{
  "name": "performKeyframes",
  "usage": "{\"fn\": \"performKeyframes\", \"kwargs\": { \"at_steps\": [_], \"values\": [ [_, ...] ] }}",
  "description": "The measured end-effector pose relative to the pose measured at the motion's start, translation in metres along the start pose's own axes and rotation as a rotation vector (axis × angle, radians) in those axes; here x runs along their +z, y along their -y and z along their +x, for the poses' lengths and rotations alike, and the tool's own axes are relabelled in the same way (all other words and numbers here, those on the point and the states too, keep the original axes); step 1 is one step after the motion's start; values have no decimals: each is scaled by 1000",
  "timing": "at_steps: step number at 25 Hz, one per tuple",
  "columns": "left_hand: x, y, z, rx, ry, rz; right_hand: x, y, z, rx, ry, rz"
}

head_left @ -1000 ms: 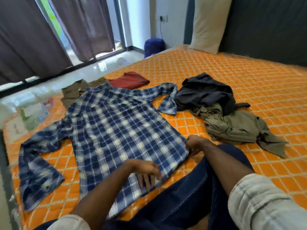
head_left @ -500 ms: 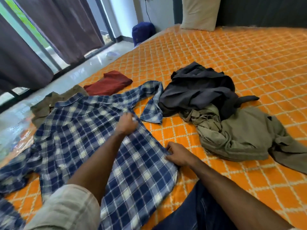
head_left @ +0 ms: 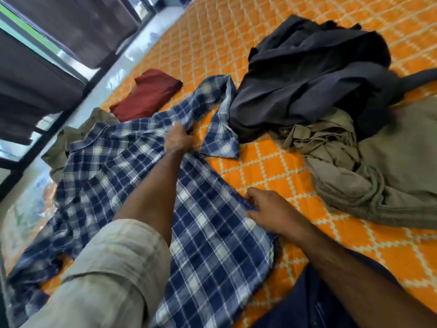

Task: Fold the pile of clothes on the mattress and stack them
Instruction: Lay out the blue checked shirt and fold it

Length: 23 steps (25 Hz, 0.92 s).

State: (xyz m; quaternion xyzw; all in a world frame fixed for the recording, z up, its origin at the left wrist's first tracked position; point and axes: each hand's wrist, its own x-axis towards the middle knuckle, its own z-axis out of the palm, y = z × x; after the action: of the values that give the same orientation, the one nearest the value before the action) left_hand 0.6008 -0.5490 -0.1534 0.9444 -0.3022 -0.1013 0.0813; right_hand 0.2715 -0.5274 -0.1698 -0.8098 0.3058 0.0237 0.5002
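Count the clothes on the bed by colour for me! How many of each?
Blue checked: 1, the blue checked shirt
Dark red: 1, the folded red garment
Dark grey: 1, the dark grey garment
Olive or khaki: 2, the olive garment on the right and the olive garment by the collar
Total: 5

An orange quilted bedcover (head_left: 272,166) with a pale diamond lattice filled most of the view, running from the near edge up to the top right. Beside it at upper left lay a pale, glossy floor (head_left: 142,43) that reflected daylight. Dark brown curtains (head_left: 78,24) hung along the left over a dark-framed window (head_left: 35,40), and a bright green strip showed through the glass between them.
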Motion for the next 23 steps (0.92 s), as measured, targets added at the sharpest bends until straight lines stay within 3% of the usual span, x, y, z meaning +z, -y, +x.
{"fn": "performKeyframes", "kwargs": {
  "at_steps": [5,10,14,18,23],
  "values": [
    [1,-1,-1,32,-103,-39,-4,-6,-8,54,-35,1],
    [6,-6,-4,-38,52,-124,-6,-9,-14,119,-40,-99],
    [-9,-1,1,-31,66,-256,-15,-5,-16,80,19,165],
    [-29,18,-6,139,-30,-213,-11,21,-25,-71,107,229],
    [-60,59,-28,333,-114,15,23,65,-48,-187,188,113]
  ]
}}
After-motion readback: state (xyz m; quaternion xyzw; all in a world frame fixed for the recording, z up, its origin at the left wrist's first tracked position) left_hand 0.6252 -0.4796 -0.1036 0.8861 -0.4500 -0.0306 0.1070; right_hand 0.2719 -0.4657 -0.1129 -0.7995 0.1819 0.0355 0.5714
